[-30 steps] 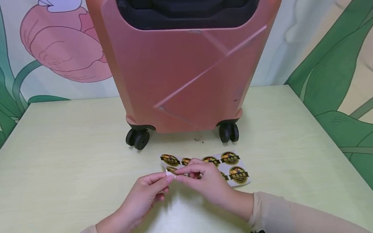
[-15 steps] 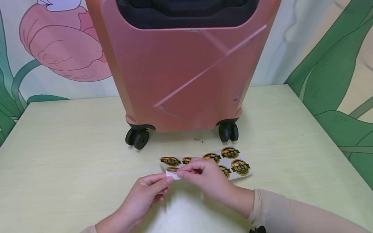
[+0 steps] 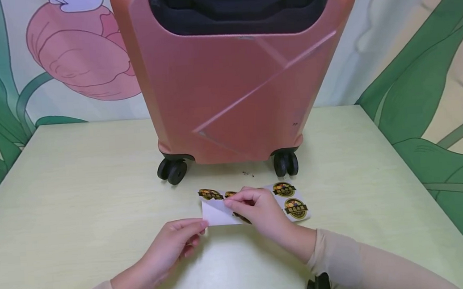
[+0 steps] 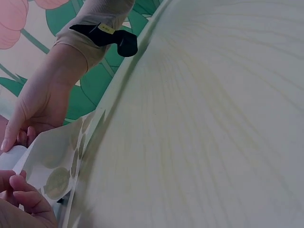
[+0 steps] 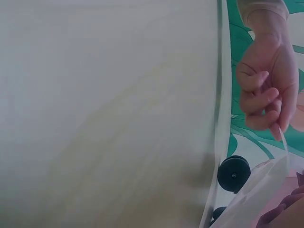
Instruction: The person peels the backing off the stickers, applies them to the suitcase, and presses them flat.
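In the head view, a sheet of round black-and-gold fruit stickers (image 3: 295, 208) lies in front of the suitcase. My left hand (image 3: 173, 243) pinches the near left corner of its white backing (image 3: 219, 213) between thumb and forefinger. The right hand (image 3: 265, 210) pinches the top layer, lifted from that corner and drawn back to the right. A triangle of bare white paper shows between the hands. Some stickers are hidden behind the right hand. The left wrist view shows the sheet's translucent side (image 4: 50, 156), with sticker discs showing through.
A pink hard-shell suitcase (image 3: 228, 95) stands upright on the pale table (image 3: 77, 186), its black wheels (image 3: 172, 171) just beyond the sheet. A black wrist camera (image 3: 319, 286) hangs by the right sleeve. A printed plant backdrop (image 3: 84, 60) surrounds the table.
The right hand has drawn the top layer away from the left corner, up and to the right. Much more white backing shows. The left hand has shifted slightly left, still pinching the corner.
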`<state>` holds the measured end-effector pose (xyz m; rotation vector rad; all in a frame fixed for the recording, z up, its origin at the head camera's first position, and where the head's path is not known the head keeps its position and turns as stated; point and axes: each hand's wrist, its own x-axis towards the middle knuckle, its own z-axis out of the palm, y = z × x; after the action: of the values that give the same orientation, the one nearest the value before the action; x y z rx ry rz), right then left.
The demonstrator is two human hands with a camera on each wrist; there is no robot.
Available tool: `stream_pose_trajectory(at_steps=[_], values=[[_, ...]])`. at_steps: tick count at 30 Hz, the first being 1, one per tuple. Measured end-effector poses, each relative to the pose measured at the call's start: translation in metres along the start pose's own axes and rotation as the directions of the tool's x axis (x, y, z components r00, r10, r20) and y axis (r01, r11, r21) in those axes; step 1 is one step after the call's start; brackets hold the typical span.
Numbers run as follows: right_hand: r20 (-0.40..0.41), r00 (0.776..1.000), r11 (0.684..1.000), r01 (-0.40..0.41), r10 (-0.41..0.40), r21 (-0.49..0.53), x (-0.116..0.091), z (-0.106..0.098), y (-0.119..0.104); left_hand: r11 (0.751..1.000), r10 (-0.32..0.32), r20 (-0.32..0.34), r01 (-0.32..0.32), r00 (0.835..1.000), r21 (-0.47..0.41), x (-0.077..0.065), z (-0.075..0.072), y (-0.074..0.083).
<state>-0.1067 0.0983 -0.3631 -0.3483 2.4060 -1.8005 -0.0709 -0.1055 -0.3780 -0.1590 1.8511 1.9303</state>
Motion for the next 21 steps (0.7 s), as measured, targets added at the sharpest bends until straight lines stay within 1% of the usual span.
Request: stream_pose_trajectory(at_steps=[6,9,14,21], values=[[-0.023,1.000,1.000,0.022,-0.022,-0.004,0.002,-0.004,-0.004,1.000,0.009,0.013,-0.009,1.000,0.004,-0.001,-0.002,-0.001],[-0.029,0.999,1.000,0.018,-0.017,0.010,0.002,-0.006,-0.005,1.000,0.007,0.007,-0.007,1.000,0.011,-0.001,-0.004,-0.001],[-0.036,0.999,0.999,-0.010,0.011,0.042,0.004,-0.009,-0.005,1.000,0.000,0.001,0.000,1.000,0.023,-0.002,-0.008,-0.003],[-0.077,0.996,0.996,-0.046,0.052,0.076,0.006,-0.013,-0.008,0.999,-0.022,0.005,0.022,1.000,0.024,-0.002,-0.012,-0.005]])
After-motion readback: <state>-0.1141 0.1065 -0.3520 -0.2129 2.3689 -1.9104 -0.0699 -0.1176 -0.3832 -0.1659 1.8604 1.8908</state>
